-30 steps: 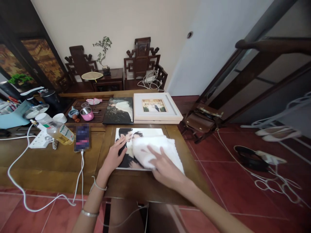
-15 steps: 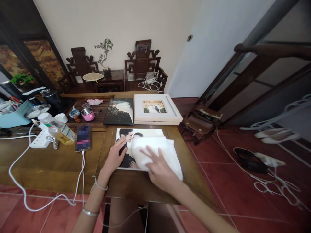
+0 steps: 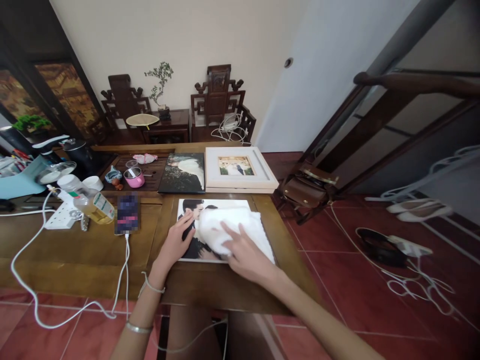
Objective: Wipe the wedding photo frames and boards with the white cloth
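A large photo print of a couple lies flat at the near edge of the wooden table. A white folded cloth covers its right half. My right hand presses flat on the cloth with fingers spread. My left hand rests on the print's left edge, fingers apart, holding it down.
Behind the print lie a dark photo board and a white framed picture. To the left sit a phone on a white cable, a bottle, a power strip, a pink pot. A brown bag and cables lie on the red floor.
My right hand has slid the cloth leftward across the print, covering more of the picture. My left hand has stayed on the print's left edge.
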{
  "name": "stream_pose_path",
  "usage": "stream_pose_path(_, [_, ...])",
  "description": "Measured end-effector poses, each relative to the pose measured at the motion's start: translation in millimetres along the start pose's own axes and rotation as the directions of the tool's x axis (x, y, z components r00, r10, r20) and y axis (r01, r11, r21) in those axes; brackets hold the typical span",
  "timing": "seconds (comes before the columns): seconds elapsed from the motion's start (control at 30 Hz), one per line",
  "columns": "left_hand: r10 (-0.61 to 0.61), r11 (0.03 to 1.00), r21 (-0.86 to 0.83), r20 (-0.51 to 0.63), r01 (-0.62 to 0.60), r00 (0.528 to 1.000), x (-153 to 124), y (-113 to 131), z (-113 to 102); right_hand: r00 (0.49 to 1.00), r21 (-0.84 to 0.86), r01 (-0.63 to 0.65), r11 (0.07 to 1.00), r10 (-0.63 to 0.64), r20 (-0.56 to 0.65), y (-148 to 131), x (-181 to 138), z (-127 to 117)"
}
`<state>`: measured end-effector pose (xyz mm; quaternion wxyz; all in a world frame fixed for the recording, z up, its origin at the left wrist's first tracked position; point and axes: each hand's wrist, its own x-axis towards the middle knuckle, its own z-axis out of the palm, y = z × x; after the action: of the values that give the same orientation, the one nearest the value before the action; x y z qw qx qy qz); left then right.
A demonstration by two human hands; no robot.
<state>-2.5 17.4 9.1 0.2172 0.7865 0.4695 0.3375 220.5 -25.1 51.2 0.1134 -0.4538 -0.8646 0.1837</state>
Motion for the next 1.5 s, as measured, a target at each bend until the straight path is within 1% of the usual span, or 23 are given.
stream_pose_path(0.1, [0.009, 1.000, -0.003, -0.006, -0.009, 1.000, -0.3, -1.8, 0.8, 0.999, -0.030, -0.050, 0.998, 0.050, -0.018, 18.7, 41.6, -9.0])
stream_pose_path(0.2, [0.007, 1.000, -0.006, -0.009, -0.007, 1.000, -0.9, -2.3, 1.0, 0.998, -0.040, -0.068, 0.997, 0.068, -0.017, 32.6, 72.5, -16.1])
stream_pose_path(0.27, [0.000, 1.000, -0.007, -0.007, 0.000, 1.000, -1.4, -2.0, 0.8, 0.997, -0.043, -0.073, 0.996, 0.072, -0.024, 37.5, 84.1, -19.3])
stream_pose_path(0.37, [-0.003, 1.000, -0.015, -0.011, 0.003, 1.000, -1.7, -1.1, 0.2, 0.997, -0.047, -0.077, 0.996, 0.076, -0.027, 37.5, 87.5, -20.6])
stream_pose_path(0.43, [-0.009, 1.000, -0.022, -0.016, 0.009, 1.000, -1.3, -0.4, -0.1, 0.996, -0.049, -0.082, 0.995, 0.081, -0.024, 31.8, 80.7, -18.8])
stream_pose_path(0.53, [-0.025, 0.999, -0.030, -0.015, 0.025, 1.000, -0.2, 1.4, -0.5, 0.998, -0.065, -0.059, 0.996, 0.057, -0.024, 14.9, 57.0, -11.1])
stream_pose_path(0.63, [-0.030, 0.999, -0.025, -0.005, 0.030, 1.000, 0.5, 3.7, -1.0, 1.000, -0.066, -0.001, 0.998, 0.002, 0.001, -8.3, 19.1, 1.9])
stream_pose_path(0.77, [-0.033, 0.999, -0.019, -0.005, 0.033, 0.999, 0.3, 5.5, -1.3, 0.994, -0.018, 0.102, 0.995, -0.101, 0.028, -36.3, -35.2, 21.1])
stream_pose_path(0.83, [-0.040, 0.999, -0.014, -0.005, 0.039, 0.999, 0.1, 5.8, -1.3, 0.988, 0.004, 0.151, 0.989, -0.151, 0.035, -43.0, -52.1, 27.2])
stream_pose_path(0.9, [-0.041, 0.999, -0.009, -0.001, 0.041, 0.999, 0.2, 5.4, -1.1, 0.985, 0.017, 0.171, 0.985, -0.172, 0.032, -42.4, -56.5, 29.1])
stream_pose_path(0.97, [-0.038, 0.999, -0.012, 0.000, 0.038, 0.999, 0.3, 4.6, -0.8, 0.989, 0.016, 0.146, 0.989, -0.147, 0.001, -35.1, -47.9, 26.6])
stream_pose_path(1.03, [-0.022, 1.000, -0.019, 0.002, 0.022, 1.000, 0.4, 3.4, -0.4, 0.995, 0.011, 0.094, 0.995, -0.094, -0.026, -24.3, -28.4, 20.0])
stream_pose_path(1.1, [-0.002, 1.000, -0.028, -0.001, 0.002, 1.000, 0.2, 2.2, 0.2, 0.999, 0.002, 0.029, 1.000, -0.028, -0.035, -13.6, -1.5, 10.3])
stream_pose_path(1.17, [0.007, 0.999, -0.036, -0.013, -0.008, 1.000, -0.1, 1.0, 0.7, 0.999, -0.013, -0.036, 0.999, 0.036, -0.017, -5.9, 29.2, -0.7])
stream_pose_path(1.23, [0.001, 0.999, -0.042, -0.024, -0.002, 1.000, -0.6, 0.0, 1.1, 0.995, -0.026, -0.097, 0.995, 0.097, 0.005, -1.8, 59.8, -11.1])
stream_pose_path(1.33, [-0.008, 0.999, -0.041, -0.022, 0.007, 1.000, -1.2, -1.2, 1.3, 0.989, -0.030, -0.147, 0.989, 0.148, 0.023, 0.2, 97.0, -22.6])
stream_pose_path(1.43, [-0.008, 0.999, -0.040, -0.018, 0.007, 1.000, -1.4, -2.0, 1.4, 0.986, -0.026, -0.166, 0.986, 0.167, 0.020, 0.1, 115.2, -27.0])
stream_pose_path(1.5, [-0.003, 0.999, -0.044, -0.026, 0.002, 1.000, -1.4, -2.2, 1.7, 0.985, -0.030, -0.172, 0.985, 0.172, 0.008, -0.8, 114.4, -25.7])
